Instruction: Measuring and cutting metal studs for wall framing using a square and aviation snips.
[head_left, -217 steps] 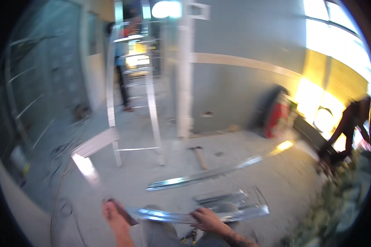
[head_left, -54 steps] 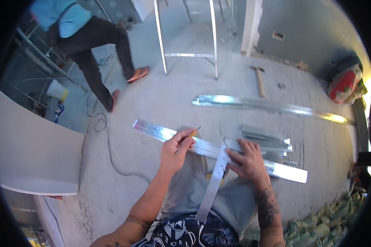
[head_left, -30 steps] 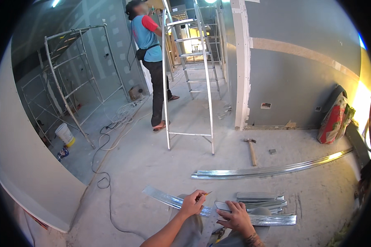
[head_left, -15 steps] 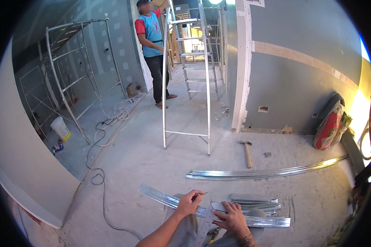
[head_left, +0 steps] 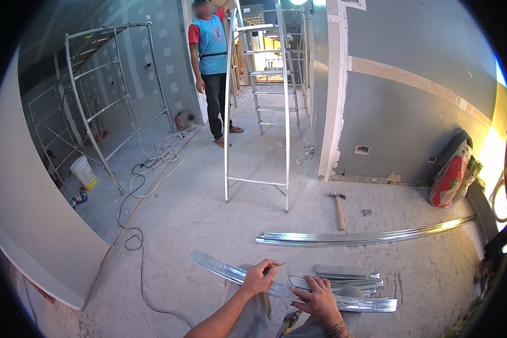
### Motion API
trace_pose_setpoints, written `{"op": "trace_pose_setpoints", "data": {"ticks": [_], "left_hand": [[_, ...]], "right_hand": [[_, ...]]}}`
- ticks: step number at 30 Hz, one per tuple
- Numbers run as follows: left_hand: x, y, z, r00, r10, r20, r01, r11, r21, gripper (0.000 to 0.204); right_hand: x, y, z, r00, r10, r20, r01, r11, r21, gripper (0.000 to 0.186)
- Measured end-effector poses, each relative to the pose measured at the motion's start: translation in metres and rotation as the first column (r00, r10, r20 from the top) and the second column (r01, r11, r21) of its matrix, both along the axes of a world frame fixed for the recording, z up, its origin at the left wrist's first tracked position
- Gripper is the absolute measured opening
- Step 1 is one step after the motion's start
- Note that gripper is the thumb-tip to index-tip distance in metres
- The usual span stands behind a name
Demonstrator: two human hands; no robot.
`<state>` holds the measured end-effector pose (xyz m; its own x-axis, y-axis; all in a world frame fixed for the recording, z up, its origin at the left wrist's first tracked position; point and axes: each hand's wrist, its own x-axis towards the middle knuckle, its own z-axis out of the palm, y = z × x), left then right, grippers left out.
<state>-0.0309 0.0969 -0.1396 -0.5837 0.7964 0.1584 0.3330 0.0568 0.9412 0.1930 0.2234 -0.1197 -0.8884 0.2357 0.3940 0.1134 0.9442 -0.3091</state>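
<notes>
A long silver metal channel (head_left: 366, 304) lies across my knees, its left part (head_left: 217, 267) reaching out past my left knee. My left hand (head_left: 260, 277) is closed around a pencil (head_left: 280, 265), its tip pointing right above the channel. Beside it, my right hand (head_left: 321, 298) holds a metal square (head_left: 280, 316) against the channel, thumb and fingers on its corner area. One arm of the square runs down between my legs. A tool with yellow and black handles (head_left: 290, 321) shows below my right hand, partly hidden.
Several short metal channels (head_left: 346, 270) lie right of my hands, with longer ones (head_left: 366, 239) beyond. A hammer (head_left: 339, 211) rests farther off. Ahead stand a stepladder (head_left: 257, 183) and a person (head_left: 212, 67). A black cable (head_left: 142, 276) trails at left, near scaffolding (head_left: 90, 121) and a bucket (head_left: 84, 172).
The person by the ladder has lowered one arm to their side and straightened. My hands, the pencil and the square stay almost where they were; the view has shifted slightly.
</notes>
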Motion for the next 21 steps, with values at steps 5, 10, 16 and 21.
{"op": "trace_pose_setpoints", "data": {"ticks": [5,10,16,21], "left_hand": [[0.0011,-0.0004,0.0042,0.999,-0.009,0.033,0.009,1.0,-0.01,0.023],[-0.0007,0.0001,0.0,0.999,-0.009,0.046,0.009,1.0,0.002,0.023],[0.0004,0.0004,0.0043,1.0,-0.008,0.028,0.008,1.0,0.003,0.023],[0.0014,-0.0005,0.0035,0.999,-0.002,0.033,0.002,1.0,-0.003,0.023]], "right_hand": [[0.0004,-0.0001,-0.0003,1.0,-0.001,-0.012,0.001,1.0,0.004,0.048],[-0.0005,-0.0001,0.0026,1.0,0.002,-0.006,-0.002,1.0,-0.002,0.047],[-0.0011,-0.0003,0.0024,1.0,-0.006,-0.022,0.006,1.0,0.0,0.05],[-0.0004,-0.0019,0.0048,1.0,-0.007,-0.007,0.007,1.0,-0.011,0.05]]}}
